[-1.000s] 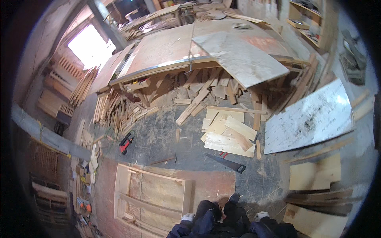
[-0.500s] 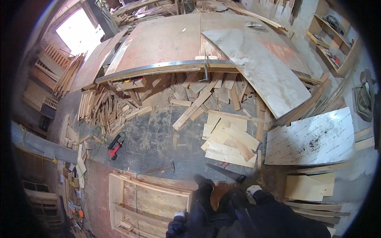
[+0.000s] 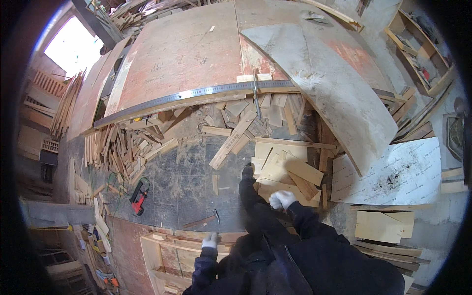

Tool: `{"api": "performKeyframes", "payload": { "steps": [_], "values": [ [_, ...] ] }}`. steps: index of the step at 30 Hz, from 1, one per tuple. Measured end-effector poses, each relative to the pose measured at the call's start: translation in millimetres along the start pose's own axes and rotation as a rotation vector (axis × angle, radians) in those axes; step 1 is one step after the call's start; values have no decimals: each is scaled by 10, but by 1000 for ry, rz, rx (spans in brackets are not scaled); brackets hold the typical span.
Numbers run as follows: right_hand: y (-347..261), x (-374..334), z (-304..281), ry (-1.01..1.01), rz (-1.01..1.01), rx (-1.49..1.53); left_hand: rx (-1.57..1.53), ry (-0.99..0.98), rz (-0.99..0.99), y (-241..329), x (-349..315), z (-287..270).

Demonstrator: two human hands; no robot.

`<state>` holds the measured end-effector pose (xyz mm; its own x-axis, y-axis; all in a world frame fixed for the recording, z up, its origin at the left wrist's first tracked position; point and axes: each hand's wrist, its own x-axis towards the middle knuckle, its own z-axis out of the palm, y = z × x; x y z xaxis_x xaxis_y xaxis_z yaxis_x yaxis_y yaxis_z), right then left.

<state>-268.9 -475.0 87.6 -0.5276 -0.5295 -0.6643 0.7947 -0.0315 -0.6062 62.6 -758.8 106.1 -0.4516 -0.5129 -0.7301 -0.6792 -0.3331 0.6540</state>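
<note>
Right hand: your white-gloved right hand (image 3: 282, 198) is out in front of you, at the near edge of the stack of cut plywood pieces (image 3: 285, 172); whether the fingers close on a board, you cannot tell (the glove is blurred).
Left hand: your left hand (image 3: 211, 240), also gloved, hangs low by the top rail of the wooden frame (image 3: 167, 250); it looks empty, though its fingers are too small to read.
Hands to each other: well apart, right ahead of left.
Where the stack lies: ahead and a little right of your body, just beside your dark shoe (image 3: 247, 183).
Long axis: the top boards run slantwise, from upper left down to lower right.
Nearer hand: the right.
Also close: a hammer (image 3: 205, 221) on the floor, near the left hand.
</note>
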Motion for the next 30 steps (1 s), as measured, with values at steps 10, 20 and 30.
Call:
{"api": "performKeyframes", "payload": {
  "steps": [10,20,30],
  "values": [
    [-2361,1318,1209,140,10,567,399,-151,359,3553,1696,838],
    [-2792,1906,1539,77,92,1049,161,-556,633,6509,3116,1803],
    [-2603,2014,1791,270,-290,625,284,-1274,481,7050,3731,3307]
  ]
}}
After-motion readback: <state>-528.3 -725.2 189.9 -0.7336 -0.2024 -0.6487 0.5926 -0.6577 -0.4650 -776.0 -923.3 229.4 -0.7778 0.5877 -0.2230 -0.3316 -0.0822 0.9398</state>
